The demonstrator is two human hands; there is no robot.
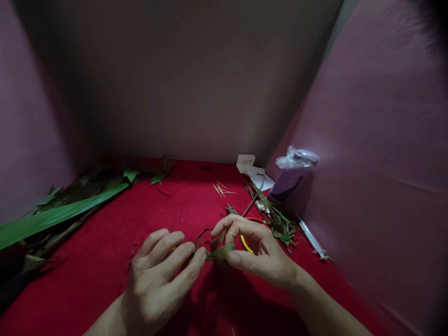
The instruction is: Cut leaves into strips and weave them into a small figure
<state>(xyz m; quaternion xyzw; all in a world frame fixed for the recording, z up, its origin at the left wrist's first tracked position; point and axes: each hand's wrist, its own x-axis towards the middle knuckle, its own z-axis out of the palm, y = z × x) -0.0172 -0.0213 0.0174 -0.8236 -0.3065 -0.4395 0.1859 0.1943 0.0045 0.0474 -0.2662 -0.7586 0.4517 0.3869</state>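
Between my two hands, low over the red cloth, is a dull green leaf strip bent into loops. My left hand pinches one end between thumb and forefinger, its other fingers curled. On the other side, my right hand has its thumb and fingers closed around the leaf's broader part. Partly covered by the right hand are scissors with red and yellow handles. A short piece of dry leaf lies just left of my left hand.
Toothpicks lie scattered ahead. To the right are cut leaf scraps, a syringe, a purple bottle with plastic wrap on top, and white paper. A long green leaf stretches along the left. Walls enclose the sides and back.
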